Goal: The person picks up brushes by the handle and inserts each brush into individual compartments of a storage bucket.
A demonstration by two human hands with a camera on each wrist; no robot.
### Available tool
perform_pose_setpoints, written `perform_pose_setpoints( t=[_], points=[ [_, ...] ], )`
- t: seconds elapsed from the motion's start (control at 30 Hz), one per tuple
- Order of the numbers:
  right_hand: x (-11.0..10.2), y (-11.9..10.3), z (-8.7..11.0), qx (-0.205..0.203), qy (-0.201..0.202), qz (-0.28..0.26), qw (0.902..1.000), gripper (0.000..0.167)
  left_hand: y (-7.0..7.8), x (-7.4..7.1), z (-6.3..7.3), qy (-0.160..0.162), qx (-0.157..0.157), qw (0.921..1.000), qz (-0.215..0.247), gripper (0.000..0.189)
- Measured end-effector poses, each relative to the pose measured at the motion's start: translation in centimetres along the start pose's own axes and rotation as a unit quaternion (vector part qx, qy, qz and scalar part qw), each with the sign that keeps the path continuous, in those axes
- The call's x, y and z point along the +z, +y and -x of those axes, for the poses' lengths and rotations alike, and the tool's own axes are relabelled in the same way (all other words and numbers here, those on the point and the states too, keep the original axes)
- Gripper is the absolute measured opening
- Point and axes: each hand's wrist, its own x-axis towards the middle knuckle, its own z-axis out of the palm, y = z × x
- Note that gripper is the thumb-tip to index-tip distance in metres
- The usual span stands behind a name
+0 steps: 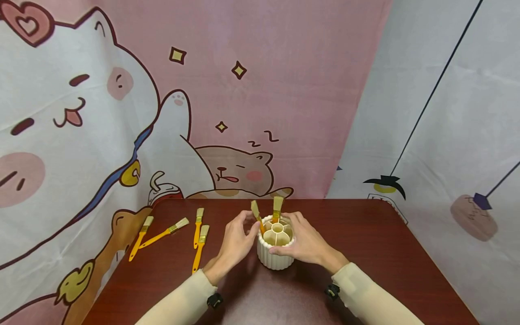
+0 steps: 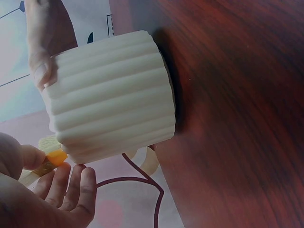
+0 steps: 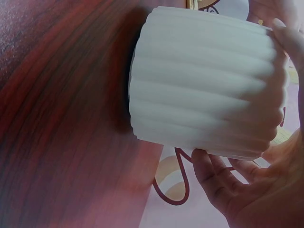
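Observation:
A white ribbed round holder (image 1: 275, 257) stands upright on the table, divided inside into petal-shaped compartments around a centre ring. My right hand (image 1: 306, 239) grips its right side, thumb at the near rim and fingers around the far side. My left hand (image 1: 237, 237) pinches a paintbrush (image 1: 255, 209), bristles up, its orange handle down inside the holder's left edge. In the left wrist view, thumb and fingers meet around the brush's metal band (image 2: 46, 166). Another paintbrush (image 1: 278, 206) stands bristles up in a back compartment.
Several orange-handled paintbrushes (image 1: 197, 253) lie on the dark red-brown table (image 1: 365, 262) to the left, some close together. A cartoon-printed cloth (image 1: 304, 90) hangs behind the table's far edge. Each sleeve cuff carries a small black wrist device (image 1: 215, 300).

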Motion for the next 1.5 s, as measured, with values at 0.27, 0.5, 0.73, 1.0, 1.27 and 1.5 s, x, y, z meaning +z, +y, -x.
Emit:
perform_pose_setpoints(
  t=[0.27,0.5,0.73,1.0,1.27,1.5],
  points=[
    [0.1,0.0,0.0,0.001,-0.002,0.000,1.0000,0.128,-0.1,0.0,0.1,-0.017,0.000,0.9997,-0.017,0.020],
    [-0.1,-0.3,0.0,0.003,0.000,0.002,1.0000,0.126,-0.3,0.1,0.0,-0.032,-0.006,0.9989,-0.035,0.016],
    [0.0,-0.2,0.0,0.009,0.001,0.002,1.0000,0.126,-0.4,0.2,-0.1,-0.042,-0.008,0.9984,-0.037,0.015],
    [0.0,-0.2,0.0,0.012,-0.001,0.002,0.9999,0.128,-0.5,0.1,0.0,-0.045,-0.018,0.9985,-0.027,0.021],
    [0.0,-0.4,-0.1,0.018,-0.006,0.009,0.9998,0.126,-0.6,-0.5,0.4,-0.043,-0.023,0.9988,-0.009,0.027],
    [-0.4,-0.4,-0.1,0.008,-0.013,0.011,0.9998,0.128,-0.8,-1.7,0.7,-0.037,-0.024,0.9983,-0.038,0.032]
  ],
)
